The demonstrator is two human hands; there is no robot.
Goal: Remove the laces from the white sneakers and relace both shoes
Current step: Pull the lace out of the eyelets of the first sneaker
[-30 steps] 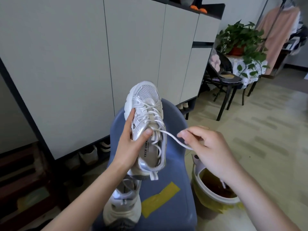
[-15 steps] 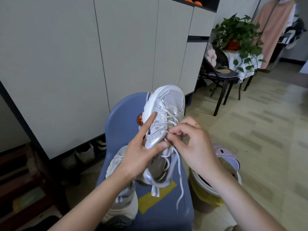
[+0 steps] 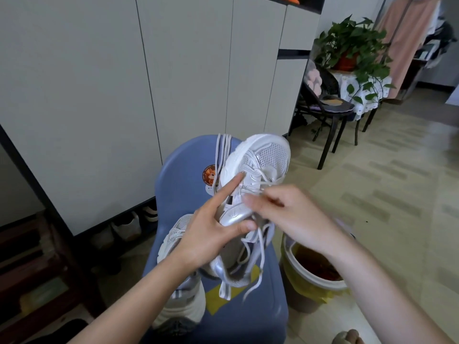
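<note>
1. While the left hand (image 3: 211,234) grips a white sneaker (image 3: 250,194) above a blue chair (image 3: 183,170), its thumb presses the shiny silver side panel and its straight index finger lies along the thick white sole.
2. That raised sneaker is tilted with the toe up and away; its toe box is open white mesh, crossed by glossy silver overlays, and the heel carries a flat striped pull tab hanging down.
3. Blurred by motion, the right hand (image 3: 293,214) sits at the middle eyelets with fingers curled in toward the shoe's lace (image 3: 259,247); they seem to pinch it, though the blur hides the exact contact.
4. Below the hands, thin flat white lace strands dangle in loose loops, their ends hanging over the chair seat.
5. Resting on the smooth moulded plastic seat, a second sneaker (image 3: 181,289) lies under the left forearm, with mesh upper and chunky pale sole.
6. Draped over the top of the rounded chair back, a loose lace (image 3: 223,155) hangs in several parallel strands beside a round sticker.
7. Stuck to the seat is a strip of yellow tape (image 3: 223,297).
8. Just beside the chair on the tiled floor stands a white bin (image 3: 315,281) lined with a crinkled yellow bag.
</note>
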